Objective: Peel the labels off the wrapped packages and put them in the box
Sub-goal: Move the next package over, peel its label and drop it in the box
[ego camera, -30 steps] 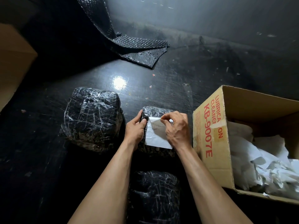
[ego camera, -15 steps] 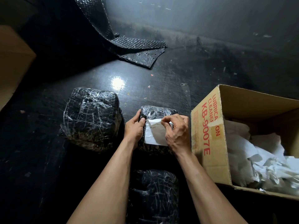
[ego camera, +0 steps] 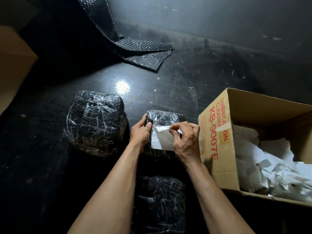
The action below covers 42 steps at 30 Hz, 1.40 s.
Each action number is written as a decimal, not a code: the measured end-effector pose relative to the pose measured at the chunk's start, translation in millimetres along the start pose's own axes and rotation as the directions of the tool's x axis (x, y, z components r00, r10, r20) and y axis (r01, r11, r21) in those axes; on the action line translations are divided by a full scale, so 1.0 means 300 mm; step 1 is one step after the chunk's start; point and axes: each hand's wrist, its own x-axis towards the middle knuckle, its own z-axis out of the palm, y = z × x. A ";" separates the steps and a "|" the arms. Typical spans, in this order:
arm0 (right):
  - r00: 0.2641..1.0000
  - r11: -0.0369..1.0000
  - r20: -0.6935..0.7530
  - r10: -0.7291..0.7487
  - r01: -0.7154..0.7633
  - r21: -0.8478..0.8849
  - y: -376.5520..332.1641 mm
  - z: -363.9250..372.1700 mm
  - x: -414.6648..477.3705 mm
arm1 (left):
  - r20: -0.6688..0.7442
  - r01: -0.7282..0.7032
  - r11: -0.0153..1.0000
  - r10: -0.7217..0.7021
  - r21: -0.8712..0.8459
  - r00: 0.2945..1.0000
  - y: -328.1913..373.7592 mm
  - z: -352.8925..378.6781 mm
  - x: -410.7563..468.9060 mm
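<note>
A small black package wrapped in clear film sits on the dark floor in front of me. A white label is stuck on its top, its far edge lifted and folded toward me. My left hand grips the package's left side. My right hand pinches the label's lifted far edge between thumb and fingers. A cardboard box with red print stands open on the right, holding a heap of crumpled white labels.
A bigger wrapped package lies to the left and another wrapped package lies near me between my forearms. A black bubble-wrap sheet hangs down at the back. A second cardboard box is at the far left edge.
My right hand has pulled the label's far edge down toward me, baring more of the package's film-wrapped top. My left hand has stayed on the package's side.
</note>
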 end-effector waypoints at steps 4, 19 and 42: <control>0.998 0.999 0.050 0.036 -0.035 -0.023 -0.004 -0.012 0.037 | 0.015 -0.048 0.996 0.047 0.070 0.999 0.003 -0.011 -0.055; 0.991 0.995 0.104 0.088 -0.083 -0.046 -0.006 -0.015 0.047 | 0.165 -0.176 0.922 0.125 0.344 0.978 -0.072 -0.137 -0.224; 0.989 0.993 0.094 0.114 -0.113 -0.022 -0.037 -0.023 0.088 | 0.242 -0.294 0.855 0.205 0.428 0.948 -0.106 -0.144 -0.218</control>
